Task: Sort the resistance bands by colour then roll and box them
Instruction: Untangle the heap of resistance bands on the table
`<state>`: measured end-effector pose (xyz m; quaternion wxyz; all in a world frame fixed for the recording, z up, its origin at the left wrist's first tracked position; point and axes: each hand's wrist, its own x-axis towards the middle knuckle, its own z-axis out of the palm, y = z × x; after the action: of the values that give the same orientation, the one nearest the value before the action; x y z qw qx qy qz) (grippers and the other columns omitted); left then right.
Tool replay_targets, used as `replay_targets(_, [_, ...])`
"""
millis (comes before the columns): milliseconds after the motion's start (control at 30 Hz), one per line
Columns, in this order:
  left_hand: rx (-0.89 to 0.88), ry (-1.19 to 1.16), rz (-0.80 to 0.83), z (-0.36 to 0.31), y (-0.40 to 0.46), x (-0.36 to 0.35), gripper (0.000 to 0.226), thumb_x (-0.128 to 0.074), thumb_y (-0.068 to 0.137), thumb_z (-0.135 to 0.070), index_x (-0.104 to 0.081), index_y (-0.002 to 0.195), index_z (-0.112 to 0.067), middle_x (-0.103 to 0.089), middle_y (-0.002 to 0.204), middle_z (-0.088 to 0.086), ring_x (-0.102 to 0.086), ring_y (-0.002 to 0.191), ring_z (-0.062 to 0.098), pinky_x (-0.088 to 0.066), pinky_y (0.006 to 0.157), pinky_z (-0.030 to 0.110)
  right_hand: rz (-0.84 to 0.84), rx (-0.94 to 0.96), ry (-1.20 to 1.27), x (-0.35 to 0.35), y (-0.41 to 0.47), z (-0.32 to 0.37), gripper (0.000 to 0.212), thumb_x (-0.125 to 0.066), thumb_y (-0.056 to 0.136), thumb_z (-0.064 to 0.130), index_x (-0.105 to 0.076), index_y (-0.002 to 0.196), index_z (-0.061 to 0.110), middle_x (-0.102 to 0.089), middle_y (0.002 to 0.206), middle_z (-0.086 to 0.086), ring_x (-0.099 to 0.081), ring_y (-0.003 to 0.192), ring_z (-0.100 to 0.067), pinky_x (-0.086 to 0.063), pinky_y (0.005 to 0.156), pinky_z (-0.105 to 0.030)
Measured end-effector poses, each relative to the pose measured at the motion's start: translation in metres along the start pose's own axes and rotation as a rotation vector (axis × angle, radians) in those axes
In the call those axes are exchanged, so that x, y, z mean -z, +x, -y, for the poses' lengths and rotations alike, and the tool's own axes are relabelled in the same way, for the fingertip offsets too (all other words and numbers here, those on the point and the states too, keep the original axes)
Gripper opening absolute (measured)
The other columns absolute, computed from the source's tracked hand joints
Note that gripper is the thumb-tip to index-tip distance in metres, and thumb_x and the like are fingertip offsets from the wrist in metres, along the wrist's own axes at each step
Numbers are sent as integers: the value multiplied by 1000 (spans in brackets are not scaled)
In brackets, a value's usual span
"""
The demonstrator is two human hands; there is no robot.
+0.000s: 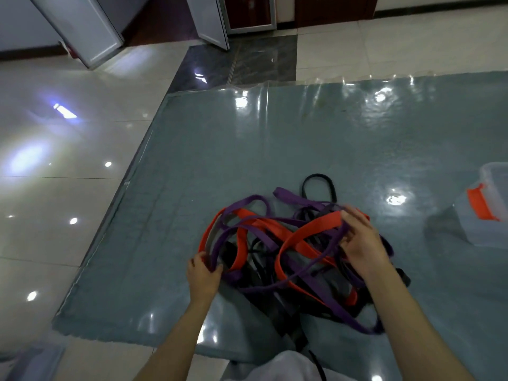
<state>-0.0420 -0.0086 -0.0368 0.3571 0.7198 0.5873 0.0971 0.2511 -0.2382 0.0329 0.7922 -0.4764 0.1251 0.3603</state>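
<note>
A tangled heap of resistance bands lies on a grey-blue mat [275, 138] in front of me. Red bands [308, 232], purple bands [297, 199] and black bands [319, 178] are knotted through one another. My left hand [203, 273] grips a red and a purple band at the heap's left edge. My right hand [360, 237] rests on the right side of the heap, its fingers curled around a red and a purple band. A clear plastic box [483, 210] with an orange latch stands on the mat at the far right, partly cut off by the frame.
Glossy pale floor tiles [68, 174] surround the mat on the left and behind. Open white cabinet doors [90, 31] stand at the back left. My white-clothed knee [280, 367] shows at the bottom edge.
</note>
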Motion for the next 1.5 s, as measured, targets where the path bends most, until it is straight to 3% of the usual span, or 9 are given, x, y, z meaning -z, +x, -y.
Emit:
replay_targets(200, [287,-254,-63,-13,19,0,71,-77,86,3,-39,146,3,-47,144,33,-57,126,46,-49,109,53,-142,188,40,31,-2,24,44,-68,97,2,-63,140,12,-75,103,-4,-73,90,-16,-57,93,-37])
replay_targets(300, [423,-504,0,-14,25,-1,66,-67,92,9,-32,147,0,-54,138,30,-62,118,42,-54,99,63,-200,202,-1,39,-6,24,40,-68,97,3,-66,134,16,-74,101,-3,-71,87,-15,-57,79,-29])
replay_targets(400, [433,-655,-5,-23,36,4,59,-61,96,12,-34,146,-4,-57,121,28,-61,99,35,-56,73,50,-271,220,-17,48,-6,21,34,-70,95,4,-70,123,24,-73,98,0,-69,82,-12,-58,67,-24])
replay_targets(500, [360,-661,-106,-28,52,16,47,-63,96,9,-42,134,-9,-62,116,28,-64,93,33,-58,70,45,-325,247,-15,55,-3,22,34,-72,93,4,-71,118,27,-74,98,-2,-71,78,-13,-62,66,-27])
replay_targets(633, [267,-328,-188,-19,69,33,51,-72,91,4,-51,136,2,-62,130,32,-65,116,45,-55,101,55,-329,281,-78,56,6,23,39,-70,96,6,-66,131,22,-76,102,-5,-74,82,-16,-65,68,-31])
replay_targets(800, [59,246,46,-8,64,30,26,-71,89,-3,-77,115,-3,-75,119,22,-69,114,38,-54,99,43,-282,258,-264,54,17,17,43,-61,103,6,-53,143,20,-75,104,-4,-75,80,-13,-66,70,-31])
replay_targets(1067, [105,385,206,-22,67,24,39,-73,92,-17,-59,123,2,-71,117,28,-70,107,41,-57,88,44,-235,161,-498,70,23,2,45,-68,99,11,-57,140,26,-73,111,-8,-73,93,-20,-56,70,-32])
replay_targets(1367, [-14,696,315,-37,72,25,22,-63,93,-14,-77,108,-6,-76,114,16,-72,111,34,-57,95,41,-231,153,-719,89,28,-5,40,-67,101,13,-58,140,16,-74,85,-7,-68,69,-14,-47,46,-23])
replay_targets(1500, [-72,705,352,-39,69,26,22,-63,100,-22,-63,116,-7,-71,117,16,-66,116,37,-53,95,43,-171,133,-807,92,22,-3,26,-68,101,17,-61,126,21,-72,63,-5,-64,49,-8,-43,37,-20])
